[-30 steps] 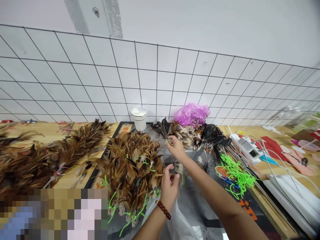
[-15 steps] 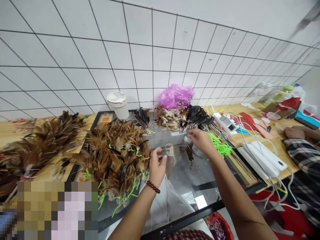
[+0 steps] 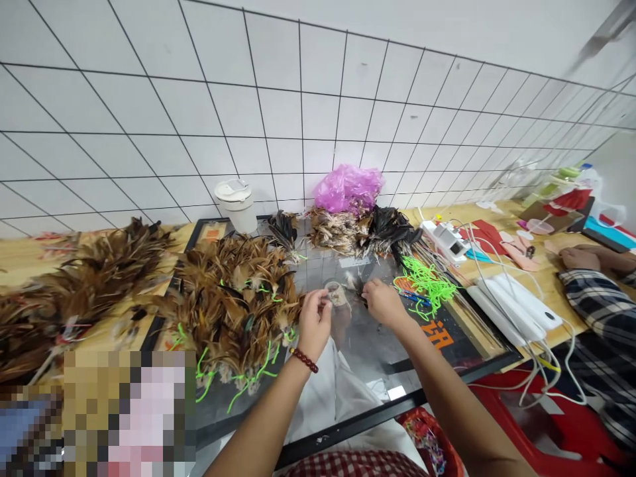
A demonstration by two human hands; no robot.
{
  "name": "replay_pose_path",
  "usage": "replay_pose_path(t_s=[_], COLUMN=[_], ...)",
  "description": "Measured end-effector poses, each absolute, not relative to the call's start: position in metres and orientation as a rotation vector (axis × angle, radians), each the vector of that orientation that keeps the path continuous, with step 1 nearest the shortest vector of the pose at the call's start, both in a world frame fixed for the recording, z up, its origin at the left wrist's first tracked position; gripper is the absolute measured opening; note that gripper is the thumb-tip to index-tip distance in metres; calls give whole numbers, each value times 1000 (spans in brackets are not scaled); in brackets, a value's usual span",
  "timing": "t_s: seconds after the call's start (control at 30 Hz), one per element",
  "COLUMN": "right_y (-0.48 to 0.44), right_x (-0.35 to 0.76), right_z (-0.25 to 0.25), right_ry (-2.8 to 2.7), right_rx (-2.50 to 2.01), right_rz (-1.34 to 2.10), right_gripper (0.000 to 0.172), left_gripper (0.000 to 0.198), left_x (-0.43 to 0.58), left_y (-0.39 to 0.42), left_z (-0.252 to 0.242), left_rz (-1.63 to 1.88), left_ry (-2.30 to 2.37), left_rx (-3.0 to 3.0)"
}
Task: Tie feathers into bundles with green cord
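Your left hand (image 3: 315,319) and right hand (image 3: 380,302) meet over a feather tuft (image 3: 342,290).
Both hands pinch the feather tuft with their fingertips, holding it between them just above the dark glass tabletop (image 3: 382,348). A heap of brown feather bundles (image 3: 238,291) lies just to your left, green cords (image 3: 428,285) near your right hand, and a pink bag (image 3: 348,187) sits against the tiled wall behind.

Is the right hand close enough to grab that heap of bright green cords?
Probably yes. The green cords lie just right of the right hand on the glass top, nothing standing between them. Its fingers, though, seem busy at the small feather bundle the left hand pinches.
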State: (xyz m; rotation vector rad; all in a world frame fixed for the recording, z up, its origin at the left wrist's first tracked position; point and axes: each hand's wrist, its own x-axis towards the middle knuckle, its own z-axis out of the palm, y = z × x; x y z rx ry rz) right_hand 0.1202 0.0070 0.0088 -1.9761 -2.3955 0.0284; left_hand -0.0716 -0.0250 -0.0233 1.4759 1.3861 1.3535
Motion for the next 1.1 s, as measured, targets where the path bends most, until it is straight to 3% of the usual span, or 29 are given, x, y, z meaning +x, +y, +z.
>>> replay_pose_path(t_s=[0.13,0.33,0.5,0.57,0.7,0.87,0.93,1.1], right_y=[-1,-16,-8,2,20,24,26,41], right_x=[112,102,112,120,119,83,71,67], right_z=[17,38,59,58,34,8,10,21], right_ry=[-2616,-2865,-2724,-2388,-1579,-1290,-1172,-1167], right_rx=[-1723,-1262,-1163,-1224,-1335,-1138,-1091,-1112], right_rz=[-170,-184,-2,138,658,1654,1804,1817], right_gripper=[18,23,22,25,42,53,53,43], left_gripper=[32,53,23,19,33,54,52,35], left_x=[-70,-61,-55,-52,-48,-53,-55,-63], left_y=[-32,-31,-26,-24,-13,0,1,-3], left_z=[-17,-4,-2,-1,8,10,7,0], left_rz=[1263,949,975,1078,1063,854,807,831], left_ry=[1403,1446,1351,1283,805,597,552,426], left_rx=[1968,2415,2125,1685,761,477,422,412])
